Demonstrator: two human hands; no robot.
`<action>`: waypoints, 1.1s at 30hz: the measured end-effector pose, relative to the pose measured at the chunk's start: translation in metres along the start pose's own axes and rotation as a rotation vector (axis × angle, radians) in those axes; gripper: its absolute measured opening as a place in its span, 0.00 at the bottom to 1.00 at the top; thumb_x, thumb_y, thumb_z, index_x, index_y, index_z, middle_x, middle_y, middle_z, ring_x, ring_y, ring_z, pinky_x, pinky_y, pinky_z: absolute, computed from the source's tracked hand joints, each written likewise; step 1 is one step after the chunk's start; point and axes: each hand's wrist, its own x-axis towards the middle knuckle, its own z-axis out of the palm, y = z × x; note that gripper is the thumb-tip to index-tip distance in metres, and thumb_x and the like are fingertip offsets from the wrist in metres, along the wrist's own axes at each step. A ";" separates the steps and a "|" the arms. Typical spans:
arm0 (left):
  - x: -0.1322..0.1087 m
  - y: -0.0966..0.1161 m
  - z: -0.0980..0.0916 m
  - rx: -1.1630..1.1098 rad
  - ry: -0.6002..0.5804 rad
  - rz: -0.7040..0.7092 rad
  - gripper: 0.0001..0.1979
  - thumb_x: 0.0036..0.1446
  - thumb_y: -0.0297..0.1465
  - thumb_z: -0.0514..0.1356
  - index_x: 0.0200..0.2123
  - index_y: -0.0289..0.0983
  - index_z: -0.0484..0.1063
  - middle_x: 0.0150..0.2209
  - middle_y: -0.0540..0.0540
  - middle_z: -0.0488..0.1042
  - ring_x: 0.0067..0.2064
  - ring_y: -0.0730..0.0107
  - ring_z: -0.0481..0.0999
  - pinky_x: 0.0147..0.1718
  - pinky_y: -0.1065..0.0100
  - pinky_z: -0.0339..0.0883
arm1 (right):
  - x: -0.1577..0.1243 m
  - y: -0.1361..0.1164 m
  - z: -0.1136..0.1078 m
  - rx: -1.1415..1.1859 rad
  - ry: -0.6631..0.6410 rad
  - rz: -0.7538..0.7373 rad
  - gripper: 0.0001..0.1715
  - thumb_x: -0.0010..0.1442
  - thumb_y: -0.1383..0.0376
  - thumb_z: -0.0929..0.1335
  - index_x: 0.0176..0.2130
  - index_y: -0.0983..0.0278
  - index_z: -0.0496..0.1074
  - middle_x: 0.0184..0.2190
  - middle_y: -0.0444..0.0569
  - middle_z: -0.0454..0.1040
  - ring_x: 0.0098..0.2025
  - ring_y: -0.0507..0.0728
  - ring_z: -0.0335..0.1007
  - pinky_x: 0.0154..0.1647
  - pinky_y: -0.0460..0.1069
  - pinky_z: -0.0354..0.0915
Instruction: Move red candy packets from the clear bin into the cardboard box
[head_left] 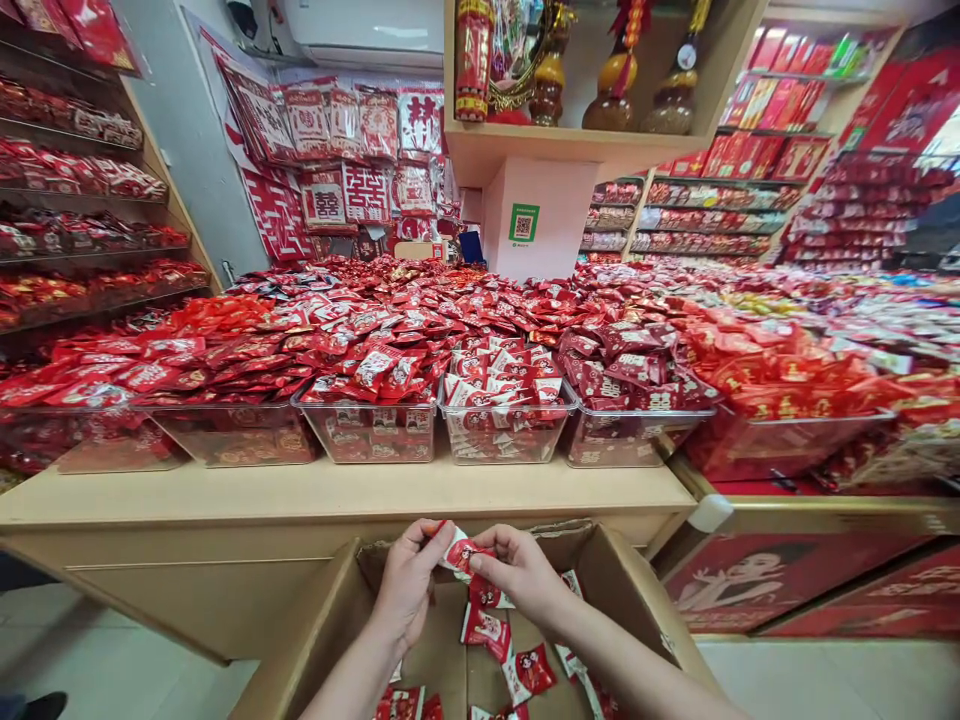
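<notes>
Shop counter (360, 490); packet (460, 554) between fingers (491, 571)

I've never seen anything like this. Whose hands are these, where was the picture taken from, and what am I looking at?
There's no machine here, just a person's two bare hands. The single picture comes from a camera worn on their head, looking forward and down, so you see roughly from their viewpoint. The left hand and right hand together hold a small red-and-white packet by its ends. Below them is an open cardboard box with more loose packets inside. Just beyond, clear plastic bins, heaped with mostly red packets, stand in a row on a pale counter. Some lettering is too small to read.
</notes>
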 end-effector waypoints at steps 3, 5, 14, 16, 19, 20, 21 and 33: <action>-0.001 0.000 0.002 -0.048 0.010 -0.029 0.10 0.41 0.34 0.63 0.23 0.36 0.66 0.19 0.55 0.70 0.21 0.77 0.67 0.22 0.74 0.61 | 0.002 -0.002 -0.001 0.069 0.043 -0.011 0.19 0.40 0.56 0.70 0.27 0.67 0.65 0.22 0.43 0.69 0.22 0.48 0.62 0.25 0.45 0.59; -0.001 -0.001 0.003 -0.064 0.013 -0.039 0.10 0.41 0.34 0.63 0.24 0.36 0.66 0.21 0.55 0.71 0.23 0.77 0.68 0.24 0.74 0.62 | 0.002 -0.003 -0.001 0.115 0.075 -0.031 0.19 0.41 0.56 0.70 0.29 0.66 0.65 0.23 0.43 0.69 0.23 0.48 0.62 0.26 0.45 0.59; 0.005 -0.009 -0.003 0.030 0.014 -0.002 0.10 0.43 0.34 0.62 0.24 0.36 0.64 0.20 0.55 0.69 0.22 0.75 0.68 0.23 0.73 0.61 | 0.010 0.009 -0.005 0.087 -0.015 0.066 0.25 0.35 0.54 0.72 0.27 0.65 0.59 0.19 0.39 0.66 0.17 0.47 0.58 0.18 0.43 0.55; 0.006 -0.009 -0.004 0.070 -0.001 0.004 0.10 0.44 0.35 0.61 0.24 0.36 0.64 0.20 0.55 0.69 0.22 0.76 0.68 0.23 0.73 0.62 | 0.012 0.009 -0.008 0.048 -0.036 0.038 0.23 0.36 0.55 0.72 0.27 0.65 0.60 0.19 0.39 0.66 0.18 0.47 0.58 0.20 0.44 0.55; 0.007 -0.009 -0.004 0.102 -0.054 -0.025 0.11 0.43 0.35 0.62 0.27 0.36 0.64 0.22 0.54 0.70 0.24 0.74 0.69 0.23 0.73 0.63 | 0.014 0.006 -0.011 -0.039 0.016 -0.023 0.18 0.43 0.55 0.69 0.27 0.65 0.61 0.18 0.39 0.64 0.20 0.47 0.57 0.22 0.44 0.54; 0.007 -0.009 -0.004 0.107 -0.073 -0.042 0.12 0.41 0.35 0.63 0.29 0.37 0.64 0.23 0.53 0.70 0.25 0.73 0.69 0.23 0.73 0.62 | 0.014 0.006 -0.012 -0.070 0.036 -0.045 0.17 0.45 0.55 0.67 0.26 0.66 0.62 0.18 0.40 0.63 0.20 0.47 0.57 0.22 0.44 0.54; 0.007 -0.010 -0.003 0.115 -0.095 -0.058 0.14 0.40 0.34 0.63 0.31 0.37 0.64 0.23 0.53 0.71 0.25 0.73 0.70 0.23 0.73 0.63 | 0.014 0.006 -0.013 -0.103 0.053 -0.066 0.16 0.46 0.55 0.66 0.26 0.66 0.62 0.18 0.40 0.63 0.21 0.48 0.57 0.23 0.44 0.54; 0.000 -0.006 0.001 -0.177 -0.147 -0.235 0.17 0.43 0.28 0.63 0.38 0.39 0.65 0.31 0.50 0.75 0.29 0.75 0.73 0.27 0.74 0.66 | 0.017 0.004 -0.017 0.077 0.016 -0.054 0.19 0.49 0.51 0.63 0.30 0.65 0.66 0.20 0.42 0.63 0.22 0.49 0.58 0.25 0.46 0.57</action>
